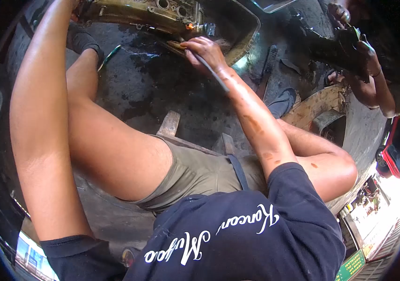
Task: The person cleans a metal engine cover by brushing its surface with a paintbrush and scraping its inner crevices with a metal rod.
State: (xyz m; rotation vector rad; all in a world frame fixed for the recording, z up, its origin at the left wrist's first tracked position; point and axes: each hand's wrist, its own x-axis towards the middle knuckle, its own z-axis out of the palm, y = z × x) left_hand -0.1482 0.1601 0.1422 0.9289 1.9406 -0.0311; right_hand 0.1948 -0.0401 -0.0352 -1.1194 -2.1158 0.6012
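My right hand (pixel 204 52) is closed around what looks like a brush (pixel 215 76). Its thin grey handle runs back along my wrist, and a yellowish end points left from my fingers. Just above that end lies a dirty, oily metal engine part (pixel 139 11) with round openings and a small orange piece on it. The engine part rests at the left side of a dark tray (pixel 251 40) with wet, brownish edges. My left arm reaches up to the top left corner, where my left hand (pixel 75 5) is mostly cut off beside the engine part; its fingers are hidden.
I sit low, with wooden stool pieces (pixel 169 122) between my legs. The dark floor (pixel 139 89) is wet. A green-handled tool (pixel 111 56) lies by my left foot. At right, another person's hands (pixel 366 51) hold a dark part near a wooden board (pixel 314 107). A red vehicle (pixel 396 154) stands behind.
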